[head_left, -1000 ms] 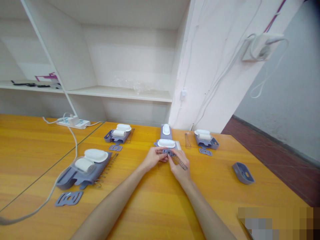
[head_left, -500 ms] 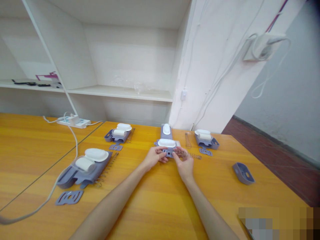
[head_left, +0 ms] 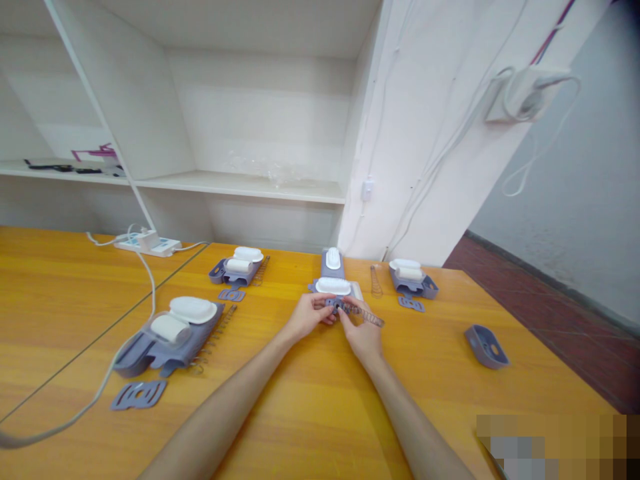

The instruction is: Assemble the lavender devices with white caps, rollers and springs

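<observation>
While both hands met just in front of the middle white oval dish, the left hand's grip was closed on one end of a small gray plate. The right hand had its grip closed at the plate's other end, on the end of a coiled spring whose free length stuck out to the right of the dish, across the fingers. Whether the wire was seated in the plate could not be told, since the fingertips hid the join. So narrow a hold seemed the weak point: if either thumb slipped, the springy wire could twist the plate loose and flick it against the dish. A sideways pull on the free coils, perhaps from snagging a finger, might bend the wire or lever its end out. A second spring lay on the worktop to the right of the dish, near enough that a careless sweep of the right hand could tangle the two. A gray open box, well apart to the dish's right, looked out of harm's way.
</observation>
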A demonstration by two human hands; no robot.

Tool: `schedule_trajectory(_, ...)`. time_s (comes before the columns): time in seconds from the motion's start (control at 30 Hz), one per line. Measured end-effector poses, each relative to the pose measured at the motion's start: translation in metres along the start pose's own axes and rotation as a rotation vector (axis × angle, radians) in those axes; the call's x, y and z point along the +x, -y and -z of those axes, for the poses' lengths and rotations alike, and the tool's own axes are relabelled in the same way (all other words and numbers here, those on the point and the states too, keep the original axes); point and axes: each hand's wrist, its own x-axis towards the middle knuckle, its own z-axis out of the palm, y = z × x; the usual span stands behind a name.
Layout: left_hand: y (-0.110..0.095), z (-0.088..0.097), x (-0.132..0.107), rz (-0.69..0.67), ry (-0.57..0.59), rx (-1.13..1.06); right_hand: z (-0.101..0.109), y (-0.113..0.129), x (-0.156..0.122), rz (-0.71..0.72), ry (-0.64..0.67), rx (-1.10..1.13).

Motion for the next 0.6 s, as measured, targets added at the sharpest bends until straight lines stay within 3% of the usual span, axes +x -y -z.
schedule_trajectory(0.6,-0.003,-0.0019,-0.0009,-0.061,-0.027,0.082,0.0009,0.0061,-0.0001,-0.06,0.046,0.026)
